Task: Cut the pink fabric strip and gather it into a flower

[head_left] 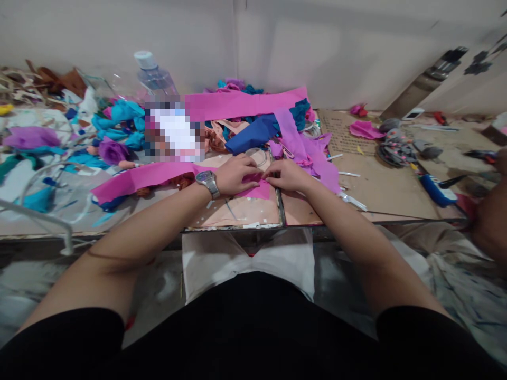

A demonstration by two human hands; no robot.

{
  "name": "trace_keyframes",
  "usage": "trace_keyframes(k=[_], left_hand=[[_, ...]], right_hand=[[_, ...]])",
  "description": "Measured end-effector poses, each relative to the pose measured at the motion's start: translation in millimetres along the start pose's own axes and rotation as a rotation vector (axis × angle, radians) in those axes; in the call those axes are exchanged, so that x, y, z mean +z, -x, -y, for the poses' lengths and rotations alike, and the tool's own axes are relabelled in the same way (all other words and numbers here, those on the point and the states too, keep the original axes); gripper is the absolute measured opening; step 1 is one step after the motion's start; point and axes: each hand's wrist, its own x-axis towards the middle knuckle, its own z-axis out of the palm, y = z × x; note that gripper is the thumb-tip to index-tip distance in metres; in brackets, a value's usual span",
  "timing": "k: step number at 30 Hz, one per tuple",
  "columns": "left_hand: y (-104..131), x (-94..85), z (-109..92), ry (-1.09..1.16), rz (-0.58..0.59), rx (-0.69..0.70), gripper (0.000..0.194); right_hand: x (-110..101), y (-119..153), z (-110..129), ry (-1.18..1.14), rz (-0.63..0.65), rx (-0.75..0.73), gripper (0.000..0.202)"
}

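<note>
My left hand (236, 174), with a silver watch on its wrist, and my right hand (288, 174) meet at the end of a long pink crepe-paper strip (146, 178) lying on the table. Both pinch the strip's right end, fingertips close together, folding or rolling the paper. The strip runs leftward from my hands across the table. A roll of clear tape (257, 155) lies just behind my fingers.
Piles of pink (245, 101), blue (253, 134), teal (122, 119) and purple paper (301, 148) and a purple paper flower (113, 151) cover the table's back. A plastic bottle (152, 74) stands behind. A blue-handled tool (435, 190) lies right, beside another person's arm (491, 216).
</note>
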Motion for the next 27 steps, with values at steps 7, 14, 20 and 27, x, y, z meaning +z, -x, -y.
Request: trace_keyframes(k=[7,14,20,27], left_hand=[[-1.4,-3.0,0.1,-0.010,-0.030,0.014,0.041],[0.5,-0.7,3.1,-0.010,-0.007,-0.015,0.041],[-0.1,0.0,2.6,0.018,0.002,-0.023,0.042],[-0.5,1.4,3.7,-0.001,0.013,-0.013,0.049]], right_hand=[[0.0,1.2,-1.2,-0.009,-0.010,-0.009,0.026],[0.4,1.0,-2.5,-0.001,-0.002,-0.010,0.029],[0.5,0.4,-3.1,0.016,-0.001,-0.020,0.028],[1.1,0.7,-4.0,0.059,0.021,-0.035,0.030]])
